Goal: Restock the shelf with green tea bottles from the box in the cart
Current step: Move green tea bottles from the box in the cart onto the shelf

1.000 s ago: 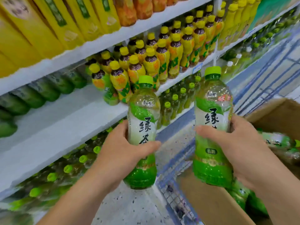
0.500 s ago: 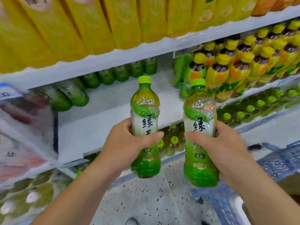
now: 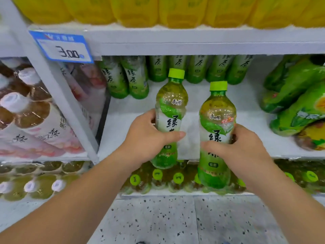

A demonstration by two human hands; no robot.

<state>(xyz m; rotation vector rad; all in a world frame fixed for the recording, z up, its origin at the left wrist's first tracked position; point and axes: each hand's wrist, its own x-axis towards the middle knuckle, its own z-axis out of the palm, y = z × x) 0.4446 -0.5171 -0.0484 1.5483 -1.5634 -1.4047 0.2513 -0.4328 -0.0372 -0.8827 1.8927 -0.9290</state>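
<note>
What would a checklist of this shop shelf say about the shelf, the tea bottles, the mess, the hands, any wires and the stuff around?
Surface: white shelf, bare across its middle and front.
Job's things: left bottle and right bottle, both green tea, upright, capped; back row of matching bottles stands at the rear of the shelf.
Clutter: green packs lean in a heap at the shelf's right end.
Grippers: left hand grips the left bottle at its label; right hand grips the right bottle.
Cables: nothing seen.
Surroundings: price tag reading 3.00; yellow packs above; green-capped bottles below; speckled floor.
</note>
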